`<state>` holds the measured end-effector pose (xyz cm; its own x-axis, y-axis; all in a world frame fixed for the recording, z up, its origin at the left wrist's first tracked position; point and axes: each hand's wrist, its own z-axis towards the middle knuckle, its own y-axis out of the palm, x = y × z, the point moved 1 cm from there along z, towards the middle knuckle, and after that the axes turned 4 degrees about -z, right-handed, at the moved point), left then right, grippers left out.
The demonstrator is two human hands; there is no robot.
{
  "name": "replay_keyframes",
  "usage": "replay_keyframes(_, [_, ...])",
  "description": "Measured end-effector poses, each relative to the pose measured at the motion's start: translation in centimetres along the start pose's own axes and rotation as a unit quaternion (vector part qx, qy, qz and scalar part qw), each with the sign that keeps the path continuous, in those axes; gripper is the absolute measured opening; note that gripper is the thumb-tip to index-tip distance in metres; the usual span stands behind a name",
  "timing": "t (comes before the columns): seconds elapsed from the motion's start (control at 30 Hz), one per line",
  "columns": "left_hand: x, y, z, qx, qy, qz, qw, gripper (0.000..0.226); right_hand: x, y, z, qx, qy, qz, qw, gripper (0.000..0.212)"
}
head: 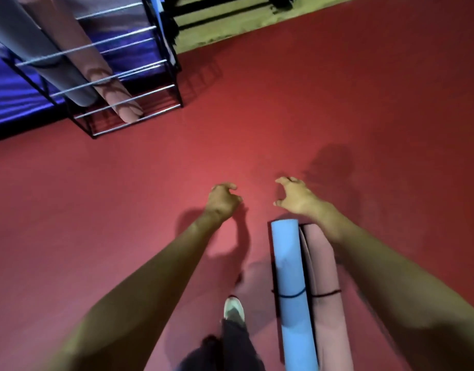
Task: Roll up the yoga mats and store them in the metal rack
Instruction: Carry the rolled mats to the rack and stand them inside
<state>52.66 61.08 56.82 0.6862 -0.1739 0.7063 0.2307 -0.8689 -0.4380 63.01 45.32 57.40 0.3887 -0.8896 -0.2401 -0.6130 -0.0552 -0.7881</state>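
Both the left hand and right hand are hovering empty, fingers loosely curled; a rolled blue mat and pink mat are lying lengthwise on the floor under the right wrist, the metal rack well apart, ahead-left.

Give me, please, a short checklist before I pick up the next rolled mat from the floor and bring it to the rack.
1. Hands free: ok. The left hand and the right hand hold nothing.
2. Blue rolled mat tied: ok, a black cord goes round it.
3. Pink rolled mat tied: ok, it has a cord too, and it lies against the blue one.
4. Room in the metal rack: ok, there are open bars to the right of the grey mat and the stored pink mat.
5. Near ends of both floor mats rolled tight: cannot tell, they are cut off by the frame.
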Motion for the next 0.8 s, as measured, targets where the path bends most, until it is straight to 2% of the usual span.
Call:
replay_keyframes(0.2, [-4.5, 8.0, -7.2, -0.041, 0.014, 0.020, 0.999, 0.036, 7.8, 7.4, -7.9, -0.019, 0.049, 0.027, 0.998, 0.067])
replay_keyframes(0.3, [-6.7, 11.5, -9.6, -0.054, 0.025, 0.029, 0.998, 0.037, 10.9, 11.2, -11.2, -0.006, 0.058, 0.040, 0.998, 0.073])
replay_keyframes(0.47, [-10.5, 15.7, -12.3, -0.062, 0.027, 0.038, 0.997, 0.037, 13.9, 16.8, -15.4, -0.034, 0.057, 0.049, 0.997, 0.073])
replay_keyframes(0.63, [-15.7, 21.0, -13.7, -0.092, -0.006, 0.079, 0.993, 0.041, 17.7, 22.7, -16.4, -0.068, 0.060, 0.054, 0.994, 0.069])
replay_keyframes(0.8, [-22.0, 26.8, -11.5, -0.101, -0.047, 0.102, 0.989, 0.048, 22.0, 29.8, -13.4, -0.102, 0.054, 0.046, 0.992, 0.065])
